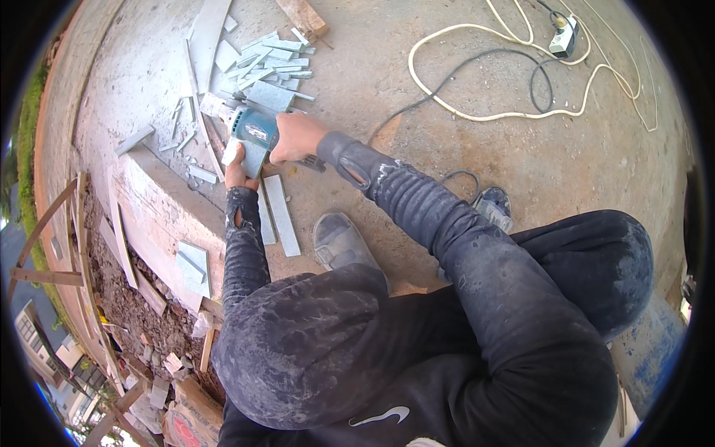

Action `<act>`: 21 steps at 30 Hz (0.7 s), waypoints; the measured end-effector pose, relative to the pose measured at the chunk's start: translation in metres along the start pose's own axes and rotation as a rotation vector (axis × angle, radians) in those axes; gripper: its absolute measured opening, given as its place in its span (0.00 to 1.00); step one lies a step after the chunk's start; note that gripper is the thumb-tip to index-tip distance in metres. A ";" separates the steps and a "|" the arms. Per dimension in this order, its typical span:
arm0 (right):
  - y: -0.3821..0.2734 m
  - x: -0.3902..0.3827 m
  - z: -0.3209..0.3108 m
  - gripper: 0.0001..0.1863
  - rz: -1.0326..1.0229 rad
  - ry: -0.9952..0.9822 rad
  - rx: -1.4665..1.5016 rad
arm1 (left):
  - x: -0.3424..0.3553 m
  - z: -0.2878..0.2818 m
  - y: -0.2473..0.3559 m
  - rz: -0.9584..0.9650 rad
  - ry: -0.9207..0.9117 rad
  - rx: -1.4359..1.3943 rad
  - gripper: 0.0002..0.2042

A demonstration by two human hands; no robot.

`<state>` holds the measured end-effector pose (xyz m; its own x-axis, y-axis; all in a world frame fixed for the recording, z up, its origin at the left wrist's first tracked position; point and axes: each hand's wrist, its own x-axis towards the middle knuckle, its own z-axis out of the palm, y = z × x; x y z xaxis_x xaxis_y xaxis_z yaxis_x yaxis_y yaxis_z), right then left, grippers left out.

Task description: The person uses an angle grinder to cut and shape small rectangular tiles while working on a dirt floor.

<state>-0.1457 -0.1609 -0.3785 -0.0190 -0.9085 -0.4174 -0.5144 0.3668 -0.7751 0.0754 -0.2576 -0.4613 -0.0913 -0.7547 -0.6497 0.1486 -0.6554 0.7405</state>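
My right hand is wrapped round the rear of a teal angle grinder, whose dusty head points to the far left. Just below the tool, my left hand grips a small grey tile piece, with the fingers closed on its edge. The grinder's disc cannot be made out from here. Beyond the tool lies a heap of cut tile strips, with a broader tile at its near side. Two long tile strips rest on the concrete between my left forearm and my shoe.
A white cable loops across the floor at far right, to a power strip. A dark cord runs toward the grinder. Left, the concrete ledge drops to soil and rubble. A wood block lies at the back.
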 end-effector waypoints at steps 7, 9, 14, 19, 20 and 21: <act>-0.003 0.012 0.003 0.32 0.021 0.005 0.015 | -0.006 0.006 -0.001 0.042 -0.010 0.006 0.17; -0.007 0.013 0.003 0.30 0.011 0.016 0.016 | -0.005 0.003 0.000 0.030 -0.012 0.006 0.17; -0.015 0.016 -0.003 0.25 0.027 -0.042 0.019 | -0.003 0.000 -0.001 0.034 0.018 0.038 0.17; -0.016 0.025 0.003 0.24 0.025 0.013 0.024 | 0.006 -0.008 -0.002 0.032 -0.006 0.046 0.17; -0.016 0.027 0.004 0.25 0.031 0.012 0.026 | 0.007 -0.008 -0.003 0.039 -0.014 0.048 0.17; -0.015 0.029 0.005 0.25 0.037 0.012 0.028 | 0.008 -0.008 -0.004 0.047 -0.021 0.051 0.17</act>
<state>-0.1345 -0.1922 -0.3811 -0.0478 -0.8965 -0.4404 -0.4892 0.4054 -0.7722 0.0824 -0.2607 -0.4712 -0.1064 -0.7851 -0.6102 0.1033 -0.6191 0.7785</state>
